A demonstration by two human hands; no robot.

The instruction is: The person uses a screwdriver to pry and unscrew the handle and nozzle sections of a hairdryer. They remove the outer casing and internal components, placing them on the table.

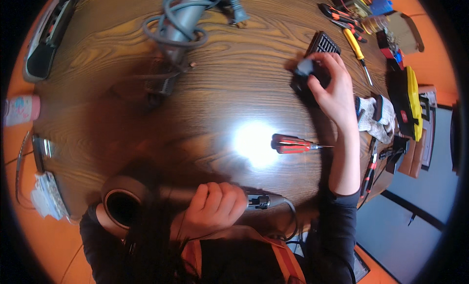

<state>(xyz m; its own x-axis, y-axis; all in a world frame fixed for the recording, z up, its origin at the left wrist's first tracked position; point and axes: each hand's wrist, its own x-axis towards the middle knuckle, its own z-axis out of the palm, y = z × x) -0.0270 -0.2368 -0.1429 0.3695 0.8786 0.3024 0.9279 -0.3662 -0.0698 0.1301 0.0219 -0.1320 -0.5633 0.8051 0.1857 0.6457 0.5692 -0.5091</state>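
Note:
My left hand point(215, 208) is wrapped round the handle of a dark hair dryer point(128, 184) held low in front of me. The dryer's round open end faces up toward me at the left, and its cord leaves the handle at the right. At the right, my right hand point(337, 91) pinches a small dark piece with a grey top point(305, 67); its exact kind is unclear. Just beyond the fingers lies a black slotted case point(322, 43). A red-and-black screwdriver point(293, 144) rests on the table between my hands, beside a bright glare.
A grey appliance wrapped in its cord point(185, 20) lies at the far left. Along the right are a yellow screwdriver point(354, 43), pliers point(342, 17), gloves point(376, 118) and a yellow-black case point(410, 103). A pink-and-white container point(22, 110) stands at the left edge.

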